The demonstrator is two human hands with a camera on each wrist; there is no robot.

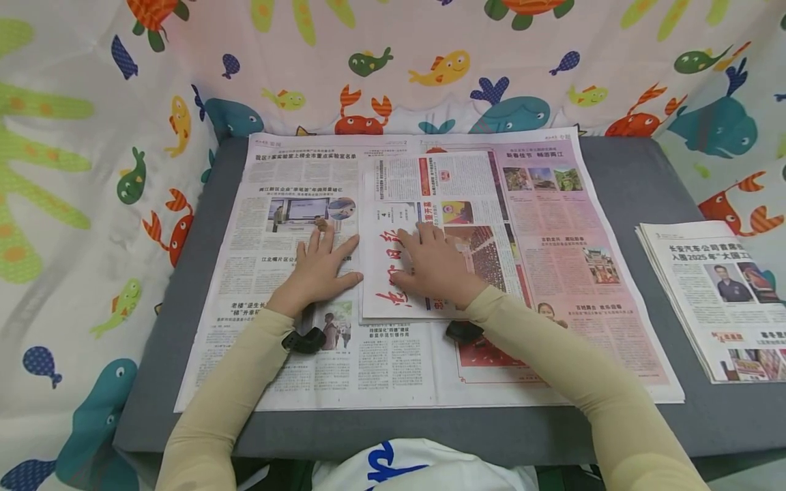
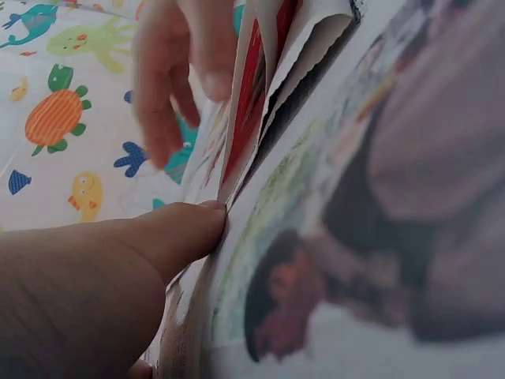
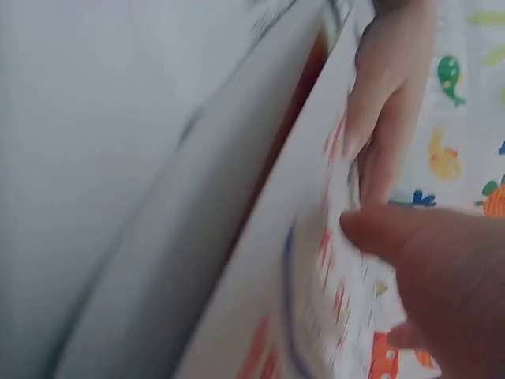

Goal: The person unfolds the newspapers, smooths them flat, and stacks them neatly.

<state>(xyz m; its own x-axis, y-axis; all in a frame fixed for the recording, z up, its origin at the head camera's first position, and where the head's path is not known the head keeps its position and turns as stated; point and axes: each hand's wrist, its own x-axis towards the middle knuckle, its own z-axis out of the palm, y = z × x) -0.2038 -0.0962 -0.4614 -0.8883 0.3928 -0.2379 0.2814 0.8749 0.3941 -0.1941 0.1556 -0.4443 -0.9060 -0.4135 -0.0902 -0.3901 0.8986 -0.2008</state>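
A folded newspaper [image 1: 393, 184] with red headline characters lies on top of a wide, opened-out newspaper [image 1: 245, 327]. My left hand [image 1: 316, 273] rests on the opened sheet with fingers spread. Its thumb meets the left edge of the folded newspaper, and the left wrist view shows that thumb [image 2: 185, 233] right at the paper's layered edge. Over the red characters is my right hand [image 1: 439, 266], fingers extended across the folded newspaper. In the right wrist view the right thumb [image 3: 387, 233] is close to the folded paper's face, whose lower layers gape slightly.
The papers lie on a grey table [image 1: 620, 177]. Another stack of folded newspapers [image 1: 694, 293] sits at its right edge. Behind and to the left hangs a white cloth [image 1: 215, 20] printed with sea animals. Dark wrist devices, such as this camera [image 1: 307, 341], sit under both wrists.
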